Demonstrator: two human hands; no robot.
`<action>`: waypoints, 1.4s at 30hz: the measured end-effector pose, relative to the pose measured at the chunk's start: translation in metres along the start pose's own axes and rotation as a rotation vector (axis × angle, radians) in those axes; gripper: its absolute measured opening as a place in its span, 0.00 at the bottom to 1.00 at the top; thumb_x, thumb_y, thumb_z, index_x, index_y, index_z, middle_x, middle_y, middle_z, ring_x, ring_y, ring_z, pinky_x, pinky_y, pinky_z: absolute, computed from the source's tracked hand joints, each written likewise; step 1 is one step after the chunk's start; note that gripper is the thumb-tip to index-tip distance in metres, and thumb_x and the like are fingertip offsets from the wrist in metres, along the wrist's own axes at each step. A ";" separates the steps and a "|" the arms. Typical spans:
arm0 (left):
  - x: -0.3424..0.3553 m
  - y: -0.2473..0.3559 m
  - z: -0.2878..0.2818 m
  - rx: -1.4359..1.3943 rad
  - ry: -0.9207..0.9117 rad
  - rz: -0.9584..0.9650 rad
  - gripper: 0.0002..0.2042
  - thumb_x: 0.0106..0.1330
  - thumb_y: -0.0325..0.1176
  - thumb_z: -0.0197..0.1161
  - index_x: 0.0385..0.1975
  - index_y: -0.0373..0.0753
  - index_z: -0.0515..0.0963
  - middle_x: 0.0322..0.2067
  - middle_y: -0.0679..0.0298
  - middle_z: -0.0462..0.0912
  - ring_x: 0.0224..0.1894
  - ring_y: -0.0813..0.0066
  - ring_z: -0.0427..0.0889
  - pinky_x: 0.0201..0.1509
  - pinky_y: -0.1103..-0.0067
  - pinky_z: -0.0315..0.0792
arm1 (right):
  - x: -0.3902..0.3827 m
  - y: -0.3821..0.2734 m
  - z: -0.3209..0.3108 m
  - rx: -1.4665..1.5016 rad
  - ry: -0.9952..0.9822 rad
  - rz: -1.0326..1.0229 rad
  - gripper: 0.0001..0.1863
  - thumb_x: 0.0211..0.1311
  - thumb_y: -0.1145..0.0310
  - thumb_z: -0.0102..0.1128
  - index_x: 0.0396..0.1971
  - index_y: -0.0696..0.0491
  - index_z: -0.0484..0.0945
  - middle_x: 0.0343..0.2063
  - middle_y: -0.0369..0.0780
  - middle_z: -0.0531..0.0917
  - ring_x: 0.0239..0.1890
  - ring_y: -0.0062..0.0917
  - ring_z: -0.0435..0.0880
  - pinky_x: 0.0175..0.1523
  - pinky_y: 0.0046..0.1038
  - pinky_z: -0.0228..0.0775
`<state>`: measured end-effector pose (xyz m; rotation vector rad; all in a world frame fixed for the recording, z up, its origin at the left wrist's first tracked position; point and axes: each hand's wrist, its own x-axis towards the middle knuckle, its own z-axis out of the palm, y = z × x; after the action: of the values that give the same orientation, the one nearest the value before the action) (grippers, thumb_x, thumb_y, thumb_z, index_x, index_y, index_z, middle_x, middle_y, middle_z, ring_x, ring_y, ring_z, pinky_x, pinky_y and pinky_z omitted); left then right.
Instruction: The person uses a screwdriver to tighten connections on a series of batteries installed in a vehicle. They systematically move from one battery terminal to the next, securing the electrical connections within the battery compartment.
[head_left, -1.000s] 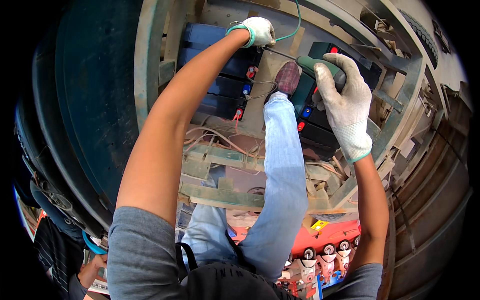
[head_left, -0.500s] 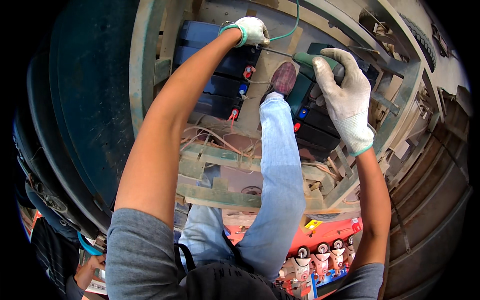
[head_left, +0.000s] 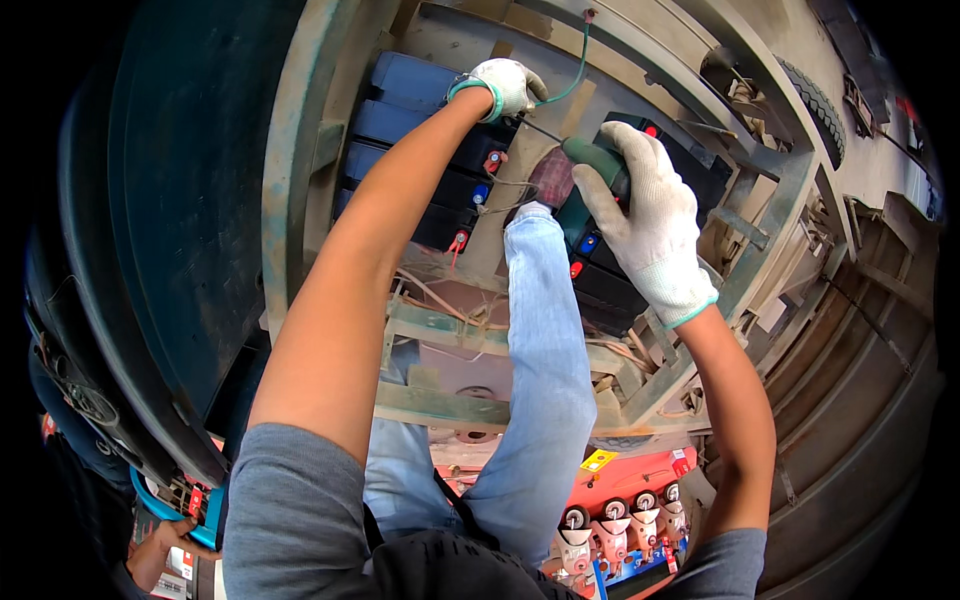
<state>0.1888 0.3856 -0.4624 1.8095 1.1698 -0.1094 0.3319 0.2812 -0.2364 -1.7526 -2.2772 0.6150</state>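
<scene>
My left hand (head_left: 505, 88), in a white knit glove, is pinched around the end of a green cable (head_left: 577, 85) beside a row of dark blue batteries (head_left: 392, 122). My right hand (head_left: 650, 215), gloved too, grips a green power screwdriver (head_left: 592, 156). Its long thin bit (head_left: 541, 128) points left toward my left fingertips; the bit's tip is partly hidden there. Red and blue terminals, such as a blue one (head_left: 480, 193), show along the batteries' edge. Several black batteries (head_left: 612, 298) lie below the power screwdriver.
A worn metal frame (head_left: 292, 170) surrounds the batteries. My shoe (head_left: 551, 177) stands between the two rows. Loose wires (head_left: 440, 293) cross the near part. A dark panel (head_left: 190, 200) rises at left, where another person's hand (head_left: 172, 540) shows. Pink wheeled things (head_left: 612, 535) sit below.
The view has shifted a little. My right hand and the power screwdriver have moved left, closer to my left hand. The left hand stays at the cable, its fingers showing more.
</scene>
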 end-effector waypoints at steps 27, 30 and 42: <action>-0.260 0.108 0.066 -2.093 0.263 -0.073 0.12 0.68 0.31 0.53 0.45 0.30 0.70 0.32 0.63 0.74 0.31 0.81 0.73 0.35 0.86 0.70 | 0.050 -0.045 -0.012 -0.142 -0.070 0.086 0.21 0.51 0.59 0.59 0.42 0.57 0.74 0.32 0.48 0.80 0.37 0.42 0.80 0.46 0.36 0.72; -0.263 0.105 0.080 -2.082 0.226 -0.061 0.11 0.68 0.31 0.54 0.46 0.32 0.71 0.33 0.63 0.75 0.31 0.81 0.74 0.34 0.86 0.72 | 0.034 -0.028 -0.012 -0.069 -0.051 0.153 0.16 0.54 0.62 0.54 0.40 0.56 0.73 0.32 0.51 0.78 0.36 0.45 0.79 0.43 0.40 0.71; -0.307 0.078 0.084 -2.023 0.222 -0.115 0.12 0.68 0.31 0.53 0.48 0.33 0.72 0.35 0.63 0.78 0.35 0.78 0.78 0.39 0.84 0.73 | 0.021 -0.021 0.004 -0.146 0.085 0.292 0.17 0.58 0.55 0.52 0.35 0.56 0.75 0.24 0.48 0.81 0.31 0.45 0.81 0.40 0.40 0.72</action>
<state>0.1143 0.1113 -0.2983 -0.0658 0.7808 0.9059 0.3067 0.2958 -0.2324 -2.1601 -2.0730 0.4202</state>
